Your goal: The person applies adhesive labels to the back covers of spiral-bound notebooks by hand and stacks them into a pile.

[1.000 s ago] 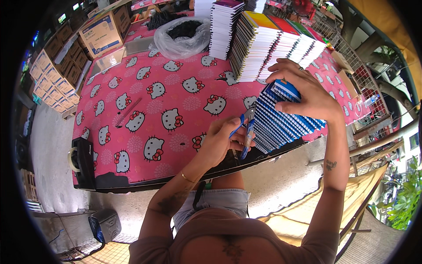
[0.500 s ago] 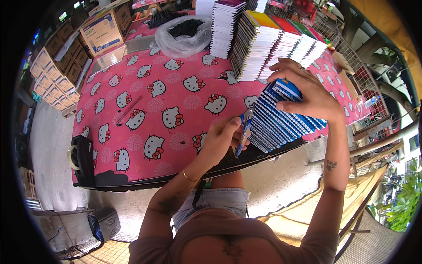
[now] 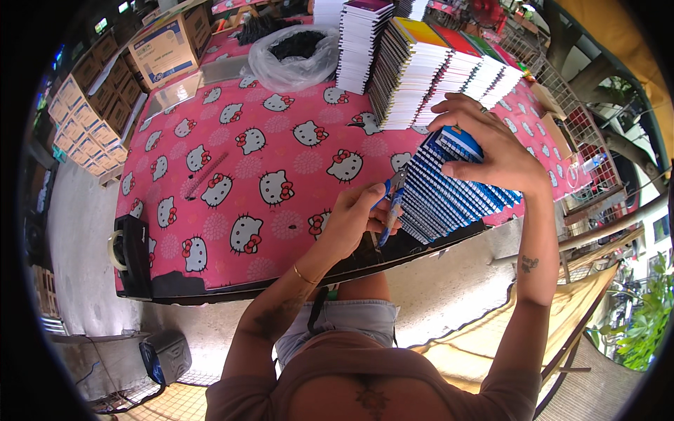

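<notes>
A stack of spiral notebooks (image 3: 456, 191) with blue covers and coil bindings leans in slanted layers near the table's front edge. My right hand (image 3: 488, 144) spans its upper end, fingers bent over the far side and thumb pressed on the near side. Blue-handled pliers (image 3: 395, 198) are in my left hand (image 3: 359, 214), closed around the handles. Their metal jaws point away from me, beside the left ends of the bindings. Whether the jaws touch a coil is too small to tell.
Taller notebook stacks (image 3: 407, 74) stand behind. A clear plastic bag (image 3: 295, 59) of black coils lies at the back. A loose coil (image 3: 207, 175) rests on the pink patterned tablecloth (image 3: 242, 161). A black tape dispenser (image 3: 132, 256) sits at the front left corner. Cartons (image 3: 165, 56) stand far left.
The pliers' handles have spread slightly apart in my left hand, which has shifted a little. My right hand and the notebooks stay in place.
</notes>
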Tool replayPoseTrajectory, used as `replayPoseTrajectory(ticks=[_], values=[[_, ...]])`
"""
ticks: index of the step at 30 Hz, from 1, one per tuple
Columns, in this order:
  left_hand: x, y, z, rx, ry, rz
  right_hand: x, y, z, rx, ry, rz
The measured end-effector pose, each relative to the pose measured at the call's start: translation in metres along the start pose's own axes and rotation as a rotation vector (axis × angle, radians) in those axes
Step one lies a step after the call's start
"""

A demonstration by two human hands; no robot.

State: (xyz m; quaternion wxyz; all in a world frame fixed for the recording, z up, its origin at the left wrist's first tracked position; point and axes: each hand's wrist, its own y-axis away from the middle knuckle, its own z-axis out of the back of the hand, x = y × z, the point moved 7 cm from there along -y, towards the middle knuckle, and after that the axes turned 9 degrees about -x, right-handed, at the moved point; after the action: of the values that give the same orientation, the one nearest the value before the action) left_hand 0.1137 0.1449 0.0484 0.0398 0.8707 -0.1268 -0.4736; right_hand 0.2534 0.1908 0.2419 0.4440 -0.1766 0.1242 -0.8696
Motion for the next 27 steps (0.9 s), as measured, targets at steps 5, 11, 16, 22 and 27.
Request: replayPoseTrajectory(ticks=[5,11,16,22,27], values=[[0.000,-0.002,0.002,-0.006,-0.102,-0.060,0.002,0.000,0.002,0.022,-0.012,-0.016],[-0.049,0.038,-0.027,-0.308,-1.070,-1.181,0.000,0.000,0.000,0.016,0.014,-0.012],[0.000,-0.004,0.007,-0.037,-0.361,-0.293,0.001,0.000,0.000,0.013,0.003,-0.009],[-0.057,0.044,-0.030,-0.411,-1.257,-1.393,0.001,-0.001,0.002,0.014,0.011,-0.012],[-0.006,0.003,0.005,-0.049,-0.300,-0.242,0.000,0.000,0.001,0.009,0.004,-0.009]])
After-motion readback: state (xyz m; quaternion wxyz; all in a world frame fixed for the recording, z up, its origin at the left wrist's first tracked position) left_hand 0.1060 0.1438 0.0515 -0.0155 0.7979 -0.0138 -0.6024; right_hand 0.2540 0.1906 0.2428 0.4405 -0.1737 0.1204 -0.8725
